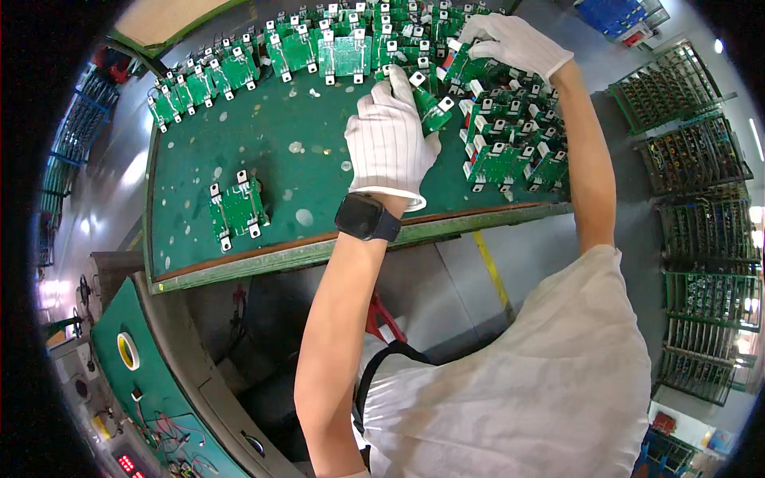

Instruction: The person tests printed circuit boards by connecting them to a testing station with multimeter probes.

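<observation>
My left hand [388, 139], in a white striped glove with a dark watch at the wrist, grips a green circuit board [433, 111] with white metal tabs. The board is tilted, and my fingers partly cover it. Farther right, my right hand [514, 44], also gloved, has its fingers closed on another green circuit board [460, 65] at the edge of a dense cluster. Below that hand stand packed rows of similar circuit boards [498, 163]. A single circuit board [237, 211] sits apart near the left front of the green-topped table [279, 183].
A curved row of circuit boards [231, 72] lines the table's far side. Green racks filled with boards [693, 159] stand on the right. At lower left is a second green bench [143, 374] with a tape roll [127, 350] and loose wires. A blue crate [610, 16] is at upper right.
</observation>
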`<state>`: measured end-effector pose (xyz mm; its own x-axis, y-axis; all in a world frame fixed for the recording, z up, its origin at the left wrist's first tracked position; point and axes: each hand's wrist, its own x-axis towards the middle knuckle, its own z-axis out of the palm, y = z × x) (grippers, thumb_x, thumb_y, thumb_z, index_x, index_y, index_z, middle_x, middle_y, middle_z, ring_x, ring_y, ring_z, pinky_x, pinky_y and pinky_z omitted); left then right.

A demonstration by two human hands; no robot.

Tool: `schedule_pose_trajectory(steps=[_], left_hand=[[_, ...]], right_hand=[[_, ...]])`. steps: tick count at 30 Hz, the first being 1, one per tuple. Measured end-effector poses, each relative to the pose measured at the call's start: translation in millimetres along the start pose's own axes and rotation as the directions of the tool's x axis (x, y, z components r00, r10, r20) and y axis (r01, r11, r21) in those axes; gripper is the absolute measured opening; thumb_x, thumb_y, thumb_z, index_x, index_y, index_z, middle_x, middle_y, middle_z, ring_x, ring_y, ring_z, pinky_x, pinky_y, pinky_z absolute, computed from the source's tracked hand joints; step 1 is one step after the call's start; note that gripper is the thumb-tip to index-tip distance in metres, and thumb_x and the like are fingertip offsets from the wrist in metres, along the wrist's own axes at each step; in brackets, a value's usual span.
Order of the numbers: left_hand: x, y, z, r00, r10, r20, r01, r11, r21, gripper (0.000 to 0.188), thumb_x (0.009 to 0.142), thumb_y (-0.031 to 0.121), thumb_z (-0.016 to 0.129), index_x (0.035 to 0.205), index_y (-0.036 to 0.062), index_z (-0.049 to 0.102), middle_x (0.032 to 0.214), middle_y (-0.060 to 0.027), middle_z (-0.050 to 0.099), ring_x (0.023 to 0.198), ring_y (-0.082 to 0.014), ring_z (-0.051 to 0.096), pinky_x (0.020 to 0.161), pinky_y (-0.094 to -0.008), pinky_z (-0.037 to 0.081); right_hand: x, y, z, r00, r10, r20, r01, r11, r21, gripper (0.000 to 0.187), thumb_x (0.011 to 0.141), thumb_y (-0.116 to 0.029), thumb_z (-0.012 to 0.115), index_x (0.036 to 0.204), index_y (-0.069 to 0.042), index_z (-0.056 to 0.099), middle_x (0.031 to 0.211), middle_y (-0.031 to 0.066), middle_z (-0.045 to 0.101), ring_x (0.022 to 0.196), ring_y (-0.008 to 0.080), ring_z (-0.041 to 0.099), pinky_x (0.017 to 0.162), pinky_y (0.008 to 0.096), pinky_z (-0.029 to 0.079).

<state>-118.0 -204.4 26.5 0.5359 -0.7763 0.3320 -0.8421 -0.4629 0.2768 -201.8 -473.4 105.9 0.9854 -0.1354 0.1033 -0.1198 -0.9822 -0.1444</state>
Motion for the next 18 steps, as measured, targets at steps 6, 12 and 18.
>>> schedule_pose_trajectory(steps=[6,12,18], left_hand=[[-2.4,-12.4,-1.2,0.99,-0.001,-0.144,0.007,0.999,0.044,0.107,0.072,0.047,0.089,0.153,-0.0036,0.041,0.127,-0.0144,0.059,0.11,-0.029,0.064,0.084,-0.043,0.059],[-10.0,-29.6,-4.3,0.958,-0.023,-0.286,0.011,0.999,-0.043,0.105,0.071,0.042,0.089,0.153,-0.0032,0.04,0.127,-0.0161,0.059,0.11,-0.0325,0.065,0.085,-0.0437,0.059],[-19.8,-49.0,-20.5,0.941,-0.157,-0.301,0.094,0.972,-0.214,0.107,0.07,0.038,0.09,0.154,-0.0021,0.037,0.128,-0.0229,0.059,0.111,-0.0385,0.064,0.087,-0.046,0.058]], right_hand=[[-6.2,-50.1,-16.5,0.997,-0.01,-0.071,-0.007,0.971,-0.238,0.027,0.093,-0.034,0.068,0.106,-0.01,0.071,0.098,0.0134,0.069,0.101,0.0342,0.064,0.089,0.0449,0.051],[-4.4,-74.6,-28.1,0.947,-0.216,-0.238,0.148,0.951,-0.272,0.023,0.093,-0.03,0.068,0.104,-0.01,0.069,0.096,0.0114,0.067,0.097,0.0329,0.062,0.086,0.0445,0.05],[2.0,-92.5,-33.8,0.916,-0.299,-0.268,0.198,0.916,-0.348,0.023,0.095,-0.029,0.068,0.108,-0.01,0.067,0.098,0.0103,0.065,0.099,0.0314,0.062,0.088,0.0429,0.05]])
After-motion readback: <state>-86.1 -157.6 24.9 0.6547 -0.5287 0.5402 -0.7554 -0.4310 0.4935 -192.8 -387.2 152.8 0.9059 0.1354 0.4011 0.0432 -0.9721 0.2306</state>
